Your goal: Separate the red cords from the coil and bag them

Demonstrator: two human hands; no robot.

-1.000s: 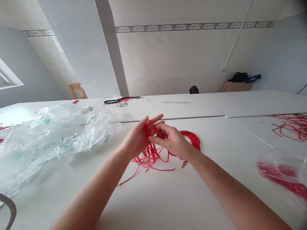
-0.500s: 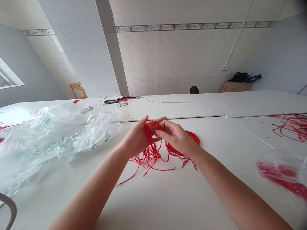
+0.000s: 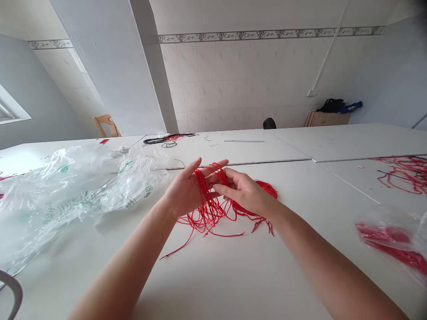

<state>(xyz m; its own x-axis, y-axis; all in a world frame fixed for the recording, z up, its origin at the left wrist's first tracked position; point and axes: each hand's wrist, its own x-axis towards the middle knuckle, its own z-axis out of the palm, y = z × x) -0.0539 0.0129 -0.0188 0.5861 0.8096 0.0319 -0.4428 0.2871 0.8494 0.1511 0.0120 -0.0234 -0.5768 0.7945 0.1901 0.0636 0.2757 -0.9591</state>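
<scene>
Several thin red braided cords (image 3: pixel 207 205) hang over my left hand (image 3: pixel 185 191), its palm turned up and thumb raised; the strands lie across its fingers and drop to the table. My right hand (image 3: pixel 245 191) meets it from the right, thumb and fingers closed around some of the strands. Loose ends of the cords trail on the table below, one reaching toward the lower left. Behind and under my right hand lies a bundle of red cords (image 3: pixel 268 188), partly hidden by it.
A crumpled clear plastic bag (image 3: pixel 100 186) with green print spreads over the left of the white table (image 3: pixel 213 284). Black cords (image 3: pixel 160 140) and a ruler-like strip (image 3: pixel 244 141) lie farther back. At right are red cords (image 3: pixel 403 173) and a bag of red material (image 3: pixel 390 240).
The strands over my left hand have spread into two groups, one by the thumb and one nearer the fingertips. My right hand has shifted slightly left. The bundle has stayed put.
</scene>
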